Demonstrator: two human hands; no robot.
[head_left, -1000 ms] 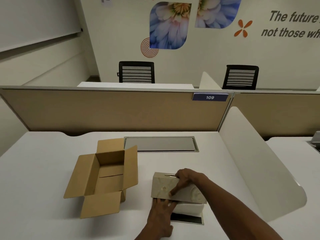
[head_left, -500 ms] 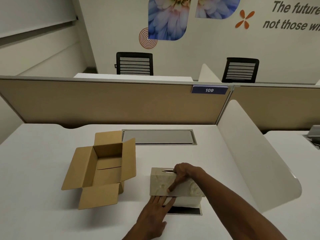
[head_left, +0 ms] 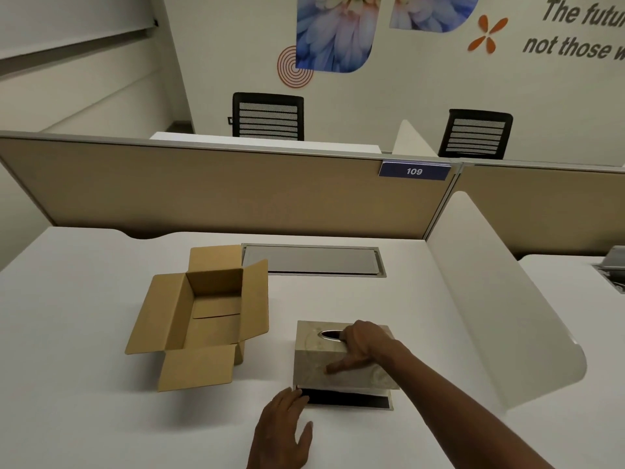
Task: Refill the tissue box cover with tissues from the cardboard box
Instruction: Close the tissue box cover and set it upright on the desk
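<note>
Pressing down on the tissue box cover (head_left: 341, 358), the right hand (head_left: 363, 346) clasps its top; its long axis runs left-right over the dark base (head_left: 348, 400), where the flat, empty left hand (head_left: 287, 424) touches the near-left corner.

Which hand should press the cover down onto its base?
Right. The right hand already grips the tissue box cover; the left hand only touches the black base.

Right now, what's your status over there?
Right hand gripping tissue box cover. Left hand flat by its black base. Cardboard box open, looks empty. Nothing blocking.
</note>
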